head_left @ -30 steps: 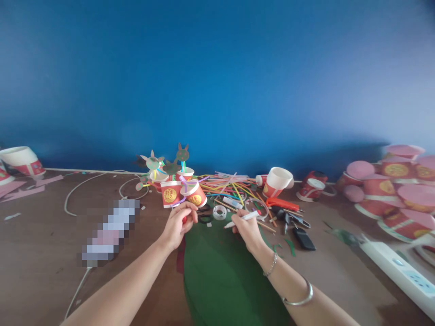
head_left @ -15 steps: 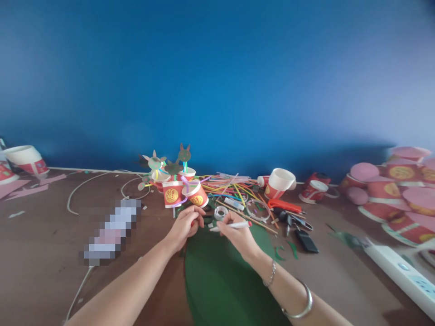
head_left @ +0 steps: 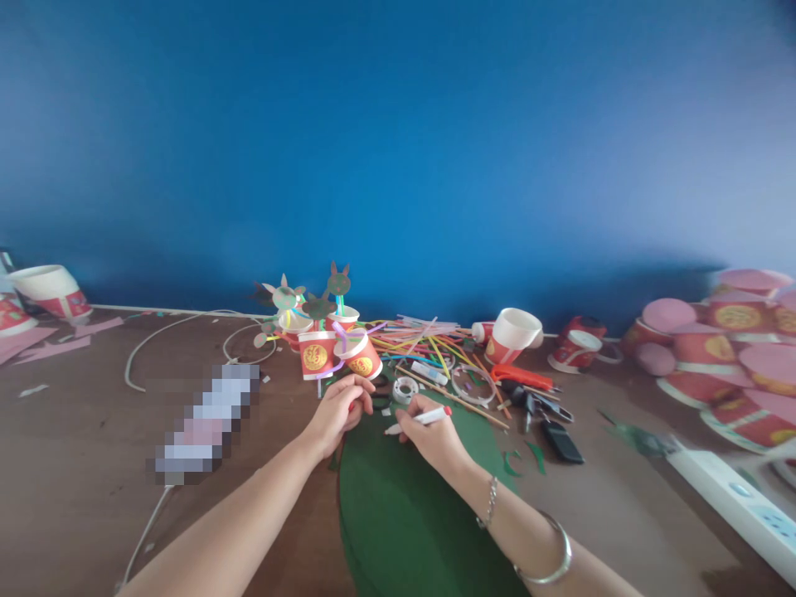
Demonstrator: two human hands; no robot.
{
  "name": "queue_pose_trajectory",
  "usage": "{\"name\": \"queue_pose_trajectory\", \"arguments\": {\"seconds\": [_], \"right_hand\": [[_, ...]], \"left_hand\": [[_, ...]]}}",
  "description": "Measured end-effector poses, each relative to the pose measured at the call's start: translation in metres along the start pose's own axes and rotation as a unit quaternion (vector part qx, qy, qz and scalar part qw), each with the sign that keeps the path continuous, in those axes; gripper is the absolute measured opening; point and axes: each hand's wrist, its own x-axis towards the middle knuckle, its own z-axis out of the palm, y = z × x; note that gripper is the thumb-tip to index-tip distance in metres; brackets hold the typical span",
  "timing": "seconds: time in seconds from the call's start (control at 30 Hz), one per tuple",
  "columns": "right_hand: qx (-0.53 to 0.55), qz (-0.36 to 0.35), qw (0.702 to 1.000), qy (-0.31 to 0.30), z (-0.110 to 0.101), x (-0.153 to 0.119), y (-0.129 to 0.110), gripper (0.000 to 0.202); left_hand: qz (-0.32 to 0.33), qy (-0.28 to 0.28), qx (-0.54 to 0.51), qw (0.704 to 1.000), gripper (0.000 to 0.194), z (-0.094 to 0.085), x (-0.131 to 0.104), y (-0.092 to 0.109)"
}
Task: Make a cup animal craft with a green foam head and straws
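Note:
My right hand grips a white marker with a red end, its tip angled down to the left over a large dark green sheet. Opposite, my left hand is closed, fingers curled at the sheet's far left edge. A bit of red shows between its fingers and looks like a marker cap; most of it is hidden. Just beyond the hands lie a roll of white tape and dark scissor handles, partly covered. Green paper offcuts rest right of my right hand.
Red paper cups with straws and paper animal heads stand behind my left hand. Loose coloured straws, a glue stick, an orange cutter, keys and a power strip lie rightward. A blurred-out phone-like object is left.
My right hand has drawn the marker slightly down, its tip now lower and the marker tilted more steeply. The left hand stays nearly where it was.

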Motion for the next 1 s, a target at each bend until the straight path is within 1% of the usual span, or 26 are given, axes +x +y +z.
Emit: {"name": "queue_pose_trajectory", "arguments": {"seconds": [0.2,0.47,0.8,1.0], "right_hand": [[-0.015,-0.01,1.0,-0.009,-0.0001,-0.0008,-0.0007,0.025],[-0.026,-0.018,0.999,-0.004,-0.0003,-0.002,-0.002,0.025],[-0.019,-0.025,0.999,-0.004,-0.0013,-0.0019,-0.0056,0.025],[-0.025,-0.034,0.999,-0.01,-0.0002,-0.0014,-0.0036,0.026]], "left_hand": [[0.001,-0.009,0.015,1.0,0.013,-0.0004,-0.0005,-0.0005],[-0.002,-0.004,0.019,1.0,0.013,0.0002,0.0004,0.0001],[-0.003,-0.004,0.023,1.0,0.013,0.0011,-0.0003,0.0014],[0.003,-0.01,0.023,1.0,0.013,-0.001,0.0003,-0.0012]]}}
